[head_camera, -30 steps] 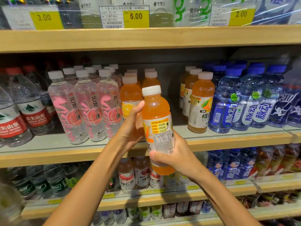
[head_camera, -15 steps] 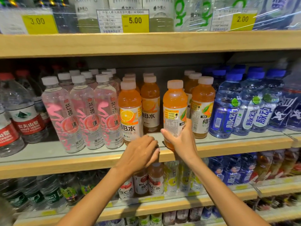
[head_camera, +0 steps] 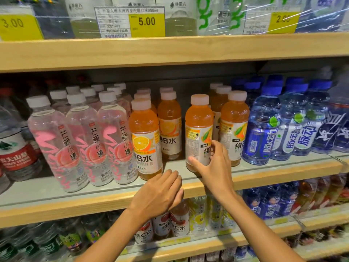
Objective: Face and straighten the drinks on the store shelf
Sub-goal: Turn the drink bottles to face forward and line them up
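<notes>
**Bottle down on the shelf, label part-way round**

Bottle that was up in both hands a second ago now stands on the shelf, at the centre of the frame. Since the half-second frame it has turned: the printed back panel has slid toward the left of the frame, and the first big characters of the front show at the label's right edge. Left hand has come off it.

As I judge it, the step in hand is facing this one bottle, which is placed but not yet faced. Its neighbour, just beside it toward the right of the frame, shows much the same part-turned label. The front bottle left of centre faces squarely out. The next move calls for a further twist about the bottle's own axis, base kept flat, until the front is square. The neighbour looks to need the same.

Right hand grips the bottle low on the label, with the thumb on the side toward the left of the frame and the fingers curled round the other side. The left hand hangs over the shelf's wooden lip, below and left of the bottle, fingers together, loosely bent, holding nothing; whether it touches the lip I cannot tell
</notes>
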### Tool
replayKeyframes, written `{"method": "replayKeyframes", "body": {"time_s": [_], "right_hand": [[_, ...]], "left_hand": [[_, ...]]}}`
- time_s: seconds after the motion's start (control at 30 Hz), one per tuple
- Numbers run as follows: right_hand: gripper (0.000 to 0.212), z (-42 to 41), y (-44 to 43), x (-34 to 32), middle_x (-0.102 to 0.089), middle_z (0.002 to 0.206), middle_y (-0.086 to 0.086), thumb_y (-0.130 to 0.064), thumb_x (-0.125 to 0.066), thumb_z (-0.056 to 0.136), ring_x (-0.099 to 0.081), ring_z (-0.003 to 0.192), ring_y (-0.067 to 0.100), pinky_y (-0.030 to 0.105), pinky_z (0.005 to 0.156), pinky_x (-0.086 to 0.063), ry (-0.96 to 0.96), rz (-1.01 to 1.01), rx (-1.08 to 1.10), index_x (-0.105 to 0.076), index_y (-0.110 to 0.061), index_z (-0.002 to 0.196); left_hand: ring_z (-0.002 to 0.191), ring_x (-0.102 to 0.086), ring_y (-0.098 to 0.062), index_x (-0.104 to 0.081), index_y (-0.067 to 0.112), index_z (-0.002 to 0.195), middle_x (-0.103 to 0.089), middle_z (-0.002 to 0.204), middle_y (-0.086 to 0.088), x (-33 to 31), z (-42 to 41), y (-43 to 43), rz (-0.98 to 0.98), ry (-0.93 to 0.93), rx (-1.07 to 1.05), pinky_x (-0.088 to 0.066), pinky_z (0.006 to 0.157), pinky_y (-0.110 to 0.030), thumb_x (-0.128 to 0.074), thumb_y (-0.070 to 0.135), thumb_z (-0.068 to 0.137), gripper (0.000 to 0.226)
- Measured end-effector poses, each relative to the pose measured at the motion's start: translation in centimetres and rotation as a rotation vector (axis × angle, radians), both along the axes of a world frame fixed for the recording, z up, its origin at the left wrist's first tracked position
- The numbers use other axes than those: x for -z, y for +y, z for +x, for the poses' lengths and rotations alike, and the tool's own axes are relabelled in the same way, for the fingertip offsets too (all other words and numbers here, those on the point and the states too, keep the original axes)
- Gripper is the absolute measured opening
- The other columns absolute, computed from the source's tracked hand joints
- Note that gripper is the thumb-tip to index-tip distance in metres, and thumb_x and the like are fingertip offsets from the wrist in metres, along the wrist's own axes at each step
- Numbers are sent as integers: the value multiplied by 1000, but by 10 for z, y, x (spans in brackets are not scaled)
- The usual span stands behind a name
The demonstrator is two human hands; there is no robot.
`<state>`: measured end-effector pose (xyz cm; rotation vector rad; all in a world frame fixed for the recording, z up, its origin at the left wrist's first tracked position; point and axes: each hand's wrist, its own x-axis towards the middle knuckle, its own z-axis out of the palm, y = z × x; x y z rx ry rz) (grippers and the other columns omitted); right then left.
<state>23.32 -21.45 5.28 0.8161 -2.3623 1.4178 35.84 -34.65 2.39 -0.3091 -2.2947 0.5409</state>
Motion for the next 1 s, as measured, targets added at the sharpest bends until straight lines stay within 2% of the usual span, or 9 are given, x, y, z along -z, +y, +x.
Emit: {"method": "replayKeyframes", "body": {"time_s": [0.17,0.33,0.47,0.63,0.7,0.77,0.87,0.93,1.0], "right_hand": [[46,-13,-26,-8,-56,105,15,-35,-71,83,-54,101,31,32,74,-40,48,101,98,-50,-3,107],[31,-33,-48,-12,-65,101,21,-20,-66,87,-64,94,36,37,71,-50,45,274,172,-62,5,105],[47,-37,-55,-13,-63,109,23,-22,-63,91,-62,99,38,41,79,-51,46,282,221,-47,4,127],[33,-21,-42,-8,-58,107,23,-21,-63,90,-57,100,38,41,79,-47,104,192,207,-55,4,111],[33,-11,-34,-5,-55,108,19,-25,-61,91,-53,103,33,35,81,-42,145,107,124,-52,1,110],[39,-3,-33,-6,-55,107,14,-31,-61,91,-52,102,28,22,75,-33,124,21,-19,-52,0,113],[49,-1,-47,-12,-58,110,13,-37,-66,86,-52,105,25,17,76,-32,1,11,-166,-53,1,114],[41,-3,-61,-14,-62,95,6,-36,-70,83,-57,87,18,18,68,-38,-49,3,-223,-56,-3,102],[31,-5,-75,-14,-61,75,-2,-29,-73,80,-53,65,9,12,51,-33,-87,-28,-245,-58,-3,90]], "left_hand": [[82,-65,-26,-70,2,97,-68,94,-12,0,1,0,0,0,-1,-54,66,-31,-46,28,94,35],[83,-65,-25,-70,3,99,-68,96,-11,1,2,-1,2,4,-2,-54,67,-31,-47,29,94,35],[82,-64,-25,-69,2,98,-68,95,-12,2,2,-2,2,1,-7,-54,67,-32,-45,28,95,35],[86,-64,-26,-64,2,99,-68,95,-13,9,5,-7,7,83,67,-53,76,-33,-48,20,95,25],[95,-61,-26,-57,0,108,-69,101,-15,17,13,-14,14,124,95,-49,89,-33,-50,18,93,24],[102,-61,-28,-54,0,115,-69,107,-17,24,25,-27,-15,130,86,-44,99,-36,-46,21,96,30],[102,-67,-29,-50,2,122,-69,112,-17,31,45,-48,-99,115,8,-40,101,-38,-36,30,100,38],[98,-69,-28,-50,3,122,-69,112,-16,32,51,-57,-135,140,-40,-39,99,-38,-33,31,100,39],[93,-71,-27,-51,4,120,-71,108,-15,33,52,-59,-163,174,-67,-40,95,-38,-31,31,101,38]]}}
